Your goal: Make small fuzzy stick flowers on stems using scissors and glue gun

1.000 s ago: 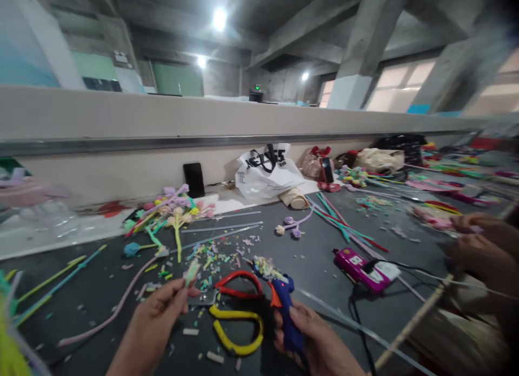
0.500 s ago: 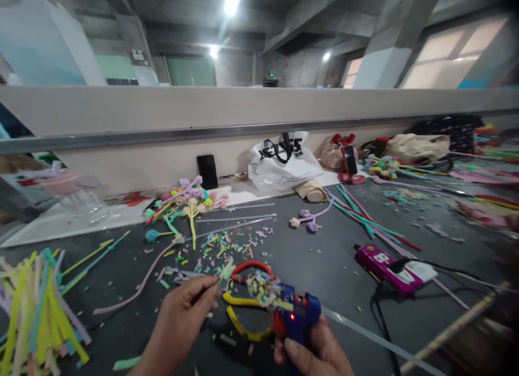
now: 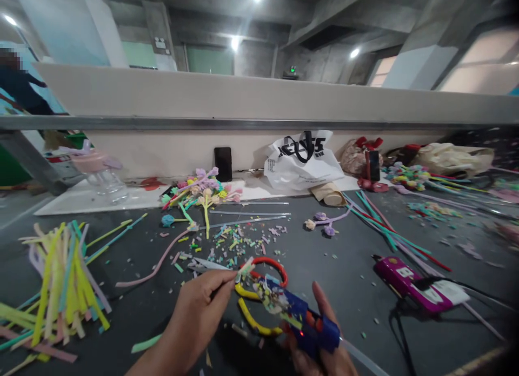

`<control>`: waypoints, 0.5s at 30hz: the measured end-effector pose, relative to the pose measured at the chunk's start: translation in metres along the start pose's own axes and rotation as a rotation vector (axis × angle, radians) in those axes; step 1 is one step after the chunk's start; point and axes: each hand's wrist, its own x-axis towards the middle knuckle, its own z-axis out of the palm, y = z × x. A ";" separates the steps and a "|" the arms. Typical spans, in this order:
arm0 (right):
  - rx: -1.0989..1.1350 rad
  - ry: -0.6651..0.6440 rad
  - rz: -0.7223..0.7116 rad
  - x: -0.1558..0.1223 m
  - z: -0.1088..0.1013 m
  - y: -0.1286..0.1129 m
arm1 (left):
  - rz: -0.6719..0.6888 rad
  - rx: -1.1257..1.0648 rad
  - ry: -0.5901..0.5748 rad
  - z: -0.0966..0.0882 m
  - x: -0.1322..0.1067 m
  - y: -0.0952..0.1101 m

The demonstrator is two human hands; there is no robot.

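My left hand (image 3: pixel 203 306) pinches a short pale green and pinkish pipe cleaner piece (image 3: pixel 245 270) between thumb and fingertips. In my right hand (image 3: pixel 316 349) is a blue hot glue gun (image 3: pixel 310 322), its red light lit, a clear glue stick (image 3: pixel 360 357) coming out of its back. My right forefinger is stretched up beside the gun while the other fingers wrap its handle. Colourful scraps cling thickly around the nozzle, which points toward my left hand. Scissors with a red and a yellow handle loop (image 3: pixel 259 326) lie on the table behind and under the gun, partly hidden.
Cut pipe cleaners (image 3: pixel 60 289) are heaped at left. Small clippings (image 3: pixel 239 238) and pipe cleaner flowers (image 3: pixel 203 189) lie ahead. A purple power bank-like box (image 3: pixel 413 284) with a black cable lies right. A bottle (image 3: pixel 101 176), phone (image 3: pixel 223 163) and white bag (image 3: pixel 300 168) stand along the partition.
The view has swung left, so the scene sits further right, and a person appears at far left. The glue gun has moved slightly away from my left hand; my right forefinger has straightened.
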 end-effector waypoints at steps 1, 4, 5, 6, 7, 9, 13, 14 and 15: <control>0.038 -0.021 -0.004 0.004 0.001 0.003 | 0.001 0.001 0.005 0.000 0.000 -0.001; 0.129 -0.097 -0.029 0.016 0.003 0.014 | 0.014 -0.003 0.010 0.000 0.000 0.000; 0.124 -0.097 -0.045 0.020 0.002 0.018 | 0.018 -0.006 0.008 0.000 0.000 0.001; 0.108 -0.089 -0.065 0.023 0.001 0.021 | 0.022 -0.007 0.006 -0.001 0.000 0.002; 0.089 -0.068 -0.088 0.025 0.000 0.024 | 0.024 -0.007 0.006 -0.001 0.001 0.003; 0.054 -0.006 -0.132 0.029 -0.004 0.030 | 0.029 -0.008 0.011 -0.002 0.000 0.005; 0.025 0.051 -0.162 0.034 -0.009 0.033 | 0.054 0.001 0.026 -0.003 -0.001 0.005; 0.010 0.055 -0.177 0.034 -0.009 0.033 | 0.058 0.007 0.030 -0.003 -0.001 0.004; -0.004 0.054 -0.195 0.033 -0.008 0.031 | 0.060 0.012 0.033 -0.003 -0.001 0.004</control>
